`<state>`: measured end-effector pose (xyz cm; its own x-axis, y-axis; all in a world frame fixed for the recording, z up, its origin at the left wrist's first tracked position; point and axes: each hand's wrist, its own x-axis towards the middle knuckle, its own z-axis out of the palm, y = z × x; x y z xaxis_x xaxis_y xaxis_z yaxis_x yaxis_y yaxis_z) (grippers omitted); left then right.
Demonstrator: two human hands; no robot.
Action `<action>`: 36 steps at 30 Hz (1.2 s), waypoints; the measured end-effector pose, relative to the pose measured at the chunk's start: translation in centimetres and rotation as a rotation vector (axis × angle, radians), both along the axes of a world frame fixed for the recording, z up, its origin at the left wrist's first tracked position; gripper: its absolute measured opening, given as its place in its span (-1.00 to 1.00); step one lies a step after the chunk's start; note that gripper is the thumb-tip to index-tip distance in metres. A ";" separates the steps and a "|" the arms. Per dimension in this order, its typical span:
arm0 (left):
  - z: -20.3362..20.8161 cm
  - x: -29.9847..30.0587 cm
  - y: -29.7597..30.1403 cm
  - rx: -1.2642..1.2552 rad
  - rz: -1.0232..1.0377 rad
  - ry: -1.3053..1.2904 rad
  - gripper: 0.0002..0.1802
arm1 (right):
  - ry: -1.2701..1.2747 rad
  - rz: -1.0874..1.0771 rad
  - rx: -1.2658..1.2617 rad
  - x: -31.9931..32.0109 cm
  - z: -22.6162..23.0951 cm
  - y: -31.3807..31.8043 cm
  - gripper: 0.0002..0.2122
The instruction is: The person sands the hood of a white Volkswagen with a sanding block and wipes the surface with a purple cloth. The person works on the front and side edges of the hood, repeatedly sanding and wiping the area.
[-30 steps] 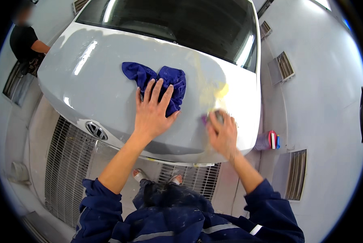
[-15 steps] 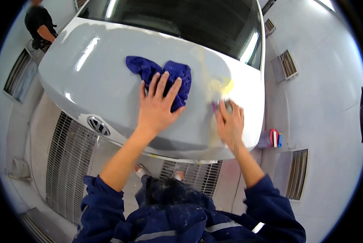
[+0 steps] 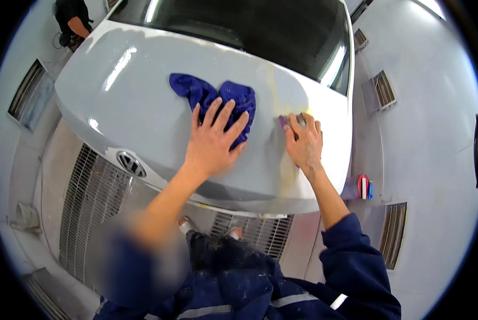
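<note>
A white car's trunk lid [image 3: 138, 90], mostly coated in matte grey, lies before me. My left hand [image 3: 213, 133] rests flat on a crumpled purple-blue cloth [image 3: 238, 97], its fingers spread over the lower part. Toward the lid's right side, my right hand [image 3: 305, 144] is closed around a small flat block with a purple edge [image 3: 282, 121]; the fingers hide most of it, and its exact kind is unclear. Yellowish smears on the grey surface surround that block, with a faint streak running below it toward the near edge.
A dark rear window [image 3: 239, 32] rises beyond the lid. Floor gratings [image 3: 95, 197] lie below the bumper. A red-lidded container [image 3: 356, 188] stands right of the car, a bucket [image 3: 27, 216] at left. Another person [image 3: 73, 21] is at the far left.
My right hand has slid away from me up the lid with the purple-edged block, over the bright yellow patch. My left hand stays on the cloth. The whole view has shifted slightly.
</note>
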<state>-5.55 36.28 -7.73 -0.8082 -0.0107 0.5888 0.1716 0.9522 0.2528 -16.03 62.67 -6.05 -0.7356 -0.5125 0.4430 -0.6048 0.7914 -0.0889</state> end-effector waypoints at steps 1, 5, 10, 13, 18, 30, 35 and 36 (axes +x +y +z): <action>0.2 0.0 -0.3 -0.009 -0.010 0.026 -0.27 | 0.002 -0.003 -0.022 1.0 -0.3 -0.2 -0.64; -0.3 0.7 -0.9 -0.033 0.019 -0.010 -0.30 | 0.009 0.166 -0.094 4.2 -1.9 0.3 -0.64; 0.5 -0.7 -0.4 -0.037 0.006 0.022 -0.28 | -0.018 -0.027 -0.159 -3.9 1.1 -3.7 -0.63; -0.1 0.5 -0.4 -0.067 0.034 -0.002 -0.29 | 0.015 0.137 -0.130 2.6 -1.8 -1.7 -0.64; 0.2 -0.1 0.3 -0.037 0.019 0.013 -0.29 | -0.030 0.083 -0.156 -1.0 0.3 -1.6 -0.62; -0.3 2.1 -0.1 -0.022 0.033 -0.004 -0.27 | 0.010 0.101 -0.088 4.3 -1.4 0.8 -0.55; -0.2 0.6 -0.5 -0.036 0.048 -0.019 -0.27 | -0.082 0.216 -0.045 8.8 -1.4 4.5 -0.58; -0.1 0.4 -0.4 -0.043 0.050 -0.009 -0.26 | -0.091 0.163 -0.059 6.5 -0.7 3.5 -0.59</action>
<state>-5.15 35.87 -7.79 -0.8124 -0.0261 0.5825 0.1217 0.9694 0.2132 -9.50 66.19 -6.71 -0.6833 -0.6033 0.4112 -0.7121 0.6752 -0.1927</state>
